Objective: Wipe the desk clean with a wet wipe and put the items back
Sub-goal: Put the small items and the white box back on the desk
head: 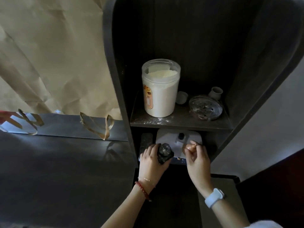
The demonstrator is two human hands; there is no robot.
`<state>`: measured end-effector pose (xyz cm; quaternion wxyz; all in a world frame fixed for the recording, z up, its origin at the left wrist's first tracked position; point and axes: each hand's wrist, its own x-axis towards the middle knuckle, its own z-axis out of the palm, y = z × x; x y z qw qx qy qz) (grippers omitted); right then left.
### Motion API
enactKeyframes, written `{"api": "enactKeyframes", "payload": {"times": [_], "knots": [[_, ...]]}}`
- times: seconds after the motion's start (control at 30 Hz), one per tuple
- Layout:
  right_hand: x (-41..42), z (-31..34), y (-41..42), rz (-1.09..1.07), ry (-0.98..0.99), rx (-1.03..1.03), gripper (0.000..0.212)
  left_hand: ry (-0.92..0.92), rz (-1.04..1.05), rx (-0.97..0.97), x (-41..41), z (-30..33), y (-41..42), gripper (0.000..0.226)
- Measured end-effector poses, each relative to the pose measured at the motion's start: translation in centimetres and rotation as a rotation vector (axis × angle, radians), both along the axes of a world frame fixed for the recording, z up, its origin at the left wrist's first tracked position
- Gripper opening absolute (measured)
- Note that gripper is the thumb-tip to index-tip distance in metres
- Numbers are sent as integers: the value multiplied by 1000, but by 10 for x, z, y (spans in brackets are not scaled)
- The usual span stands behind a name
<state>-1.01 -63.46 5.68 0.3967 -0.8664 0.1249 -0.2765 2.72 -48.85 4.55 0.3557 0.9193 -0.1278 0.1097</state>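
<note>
My left hand [151, 162] grips a small dark bottle [165, 153] with a round cap, held at the mouth of the lower compartment of a dark shelf unit [179, 124]. My right hand [195, 155] is beside it with its fingers curled; a pale edge shows at the fingertips, and whether they hold anything is unclear. Behind both hands a white appliance [171, 139] sits in the lower compartment. No wet wipe is plainly visible.
On the upper shelf stand a large white jar [160, 89] of powder, two small cups [181, 97] and a glass lid [205, 108]; powder dusts the shelf. A dark glossy desk [65, 170] stretches left, with torn tape [97, 127] along its rear strip.
</note>
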Motion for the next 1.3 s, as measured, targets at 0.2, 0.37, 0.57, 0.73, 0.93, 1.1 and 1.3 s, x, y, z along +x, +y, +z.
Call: {"api": "enactKeyframes", "payload": {"times": [0.2,0.37,0.57,0.73,0.93,1.1,1.3], "knots": [[-44,-34,58,170,64,51,30,97,30,-120,-41,-26,92,63],[-32,-69,154,322,219,39,36,254,149,-137,-27,-46,184,57],[48,-82,241,227,334,-28,26,296,156,-130,14,-54,280,57],[100,-79,263,48,458,-14,24,295,154,-140,39,-58,325,58],[125,-91,263,15,583,-35,28,274,153,-165,49,-64,350,59],[127,-93,266,19,623,-69,41,269,166,-147,51,-63,359,60],[90,-87,280,-65,437,-67,60,244,234,-144,41,-53,372,59]]}}
